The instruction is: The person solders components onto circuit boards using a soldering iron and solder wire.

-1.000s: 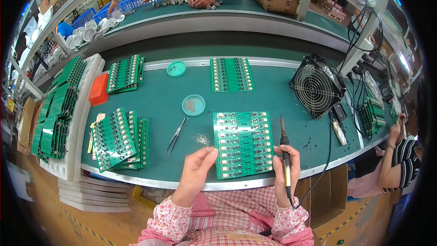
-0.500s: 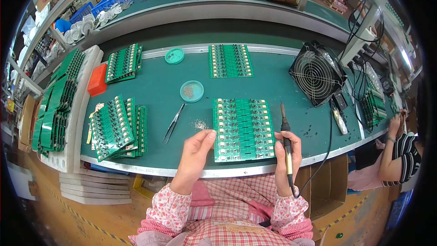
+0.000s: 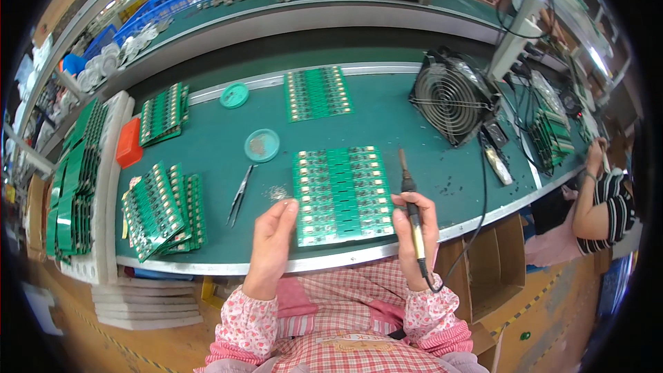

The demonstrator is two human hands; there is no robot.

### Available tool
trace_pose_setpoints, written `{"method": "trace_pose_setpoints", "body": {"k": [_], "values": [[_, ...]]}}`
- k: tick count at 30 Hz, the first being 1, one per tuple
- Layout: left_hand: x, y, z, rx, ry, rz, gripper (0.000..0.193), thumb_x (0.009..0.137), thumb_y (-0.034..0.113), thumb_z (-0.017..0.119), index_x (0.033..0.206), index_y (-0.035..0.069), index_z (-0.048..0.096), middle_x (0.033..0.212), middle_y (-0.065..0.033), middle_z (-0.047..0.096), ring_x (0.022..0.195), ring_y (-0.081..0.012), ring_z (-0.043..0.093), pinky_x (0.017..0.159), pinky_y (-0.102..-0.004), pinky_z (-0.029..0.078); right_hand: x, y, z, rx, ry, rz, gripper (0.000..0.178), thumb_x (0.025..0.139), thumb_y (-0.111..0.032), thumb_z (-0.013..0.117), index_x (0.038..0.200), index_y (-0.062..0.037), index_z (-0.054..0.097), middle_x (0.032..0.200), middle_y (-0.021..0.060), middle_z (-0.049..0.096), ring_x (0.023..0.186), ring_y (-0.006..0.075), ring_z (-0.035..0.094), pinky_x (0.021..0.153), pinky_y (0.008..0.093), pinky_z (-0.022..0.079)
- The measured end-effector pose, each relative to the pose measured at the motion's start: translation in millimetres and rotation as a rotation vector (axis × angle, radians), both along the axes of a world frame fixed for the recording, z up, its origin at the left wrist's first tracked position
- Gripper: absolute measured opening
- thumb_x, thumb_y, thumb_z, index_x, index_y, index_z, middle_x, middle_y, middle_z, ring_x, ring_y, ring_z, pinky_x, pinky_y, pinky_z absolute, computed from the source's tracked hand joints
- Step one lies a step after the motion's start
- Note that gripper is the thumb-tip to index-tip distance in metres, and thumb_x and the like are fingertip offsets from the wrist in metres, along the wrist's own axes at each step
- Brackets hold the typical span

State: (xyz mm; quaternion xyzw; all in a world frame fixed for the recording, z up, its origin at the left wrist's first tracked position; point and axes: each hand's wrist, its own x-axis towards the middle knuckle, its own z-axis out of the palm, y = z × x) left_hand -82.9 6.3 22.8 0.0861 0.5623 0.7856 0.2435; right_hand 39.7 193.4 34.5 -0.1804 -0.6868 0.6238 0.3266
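Observation:
A green circuit board with two columns of pale components is held a little above the bench's front part. My left hand pinches its left edge between thumb and fingers. In my right hand a soldering iron stands tip up, its cord trailing below, while the thumb and fingertips meet the board's right edge. Tweezers lie left of the board, beside a scatter of tiny parts. Past them sits a round teal dish holding small parts.
Another board and a teal lid lie farther back. Boards are piled at left, near a red box and a white foam tray. A black fan stands at right. Another person sits far right.
My view has shifted, so the bench and its things appear farther left. Both hands keep their holds on the board and soldering iron. A co-worker's hands across the bench have left the view.

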Motion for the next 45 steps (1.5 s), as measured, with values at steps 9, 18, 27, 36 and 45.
{"method": "trace_pose_setpoints", "body": {"k": [9, 18, 27, 36, 45], "values": [[0.4, 2.9, 5.2, 0.010, -0.032, 0.003, 0.025, 0.105, 0.016, 0.049, 0.114, -0.003, 0.062, 0.097, -0.0027, 0.067, 0.083, -0.0058, 0.060, 0.073, -0.0213, 0.048, 6.5, 1.4, -11.5, -0.006, 0.081, 0.067, 0.034, 0.093, 0.002, 0.062, 0.124, -0.0003, 0.048, 0.121, 0.0133, 0.062, 0.091, 0.0102, 0.063, 0.077, 0.0243, 0.053], [1.1, 2.4, 5.3, 0.012, -0.019, 0.004, 0.026, 0.105, 0.015, 0.049, 0.118, -0.004, 0.061, 0.102, -0.0038, 0.068, 0.088, -0.0068, 0.063, 0.077, -0.0222, 0.051, 7.0, 2.4, -18.2, -0.045, 0.103, 0.086, 0.036, 0.091, 0.003, 0.065, 0.123, -0.0009, 0.048, 0.121, 0.0149, 0.061, 0.091, 0.0129, 0.065, 0.078, 0.0264, 0.056], [1.6, 3.9, 5.6, 0.012, 0.009, 0.030, 0.026, 0.105, 0.016, 0.050, 0.118, -0.004, 0.061, 0.104, -0.0036, 0.068, 0.090, -0.0062, 0.062, 0.078, -0.0226, 0.051, 5.6, 1.3, -23.6, -0.054, 0.139, 0.079, 0.039, 0.089, 0.004, 0.068, 0.123, -0.0027, 0.050, 0.118, 0.0126, 0.060, 0.091, 0.0137, 0.065, 0.078, 0.0261, 0.056], [2.3, 6.2, 7.2, 0.003, 0.024, 0.066, 0.026, 0.105, 0.017, 0.050, 0.118, -0.002, 0.062, 0.099, 0.0000, 0.065, 0.085, -0.0038, 0.059, 0.074, -0.0205, 0.049, 5.3, 0.6, -24.4, -0.013, 0.139, 0.081, 0.039, 0.087, 0.005, 0.070, 0.122, -0.0033, 0.053, 0.109, 0.0096, 0.057, 0.086, 0.0128, 0.065, 0.074, 0.0242, 0.055], [1.5, 3.7, 4.9, 0.051, 0.051, 0.032, 0.026, 0.105, 0.016, 0.050, 0.118, -0.003, 0.061, 0.109, -0.0041, 0.066, 0.097, -0.0082, 0.061, 0.083, -0.0238, 0.050, 4.7, -0.1, -23.1, 0.012, 0.134, 0.066, 0.038, 0.087, 0.005, 0.070, 0.121, -0.0035, 0.054, 0.107, 0.0089, 0.057, 0.085, 0.0125, 0.065, 0.073, 0.0241, 0.054]]}}
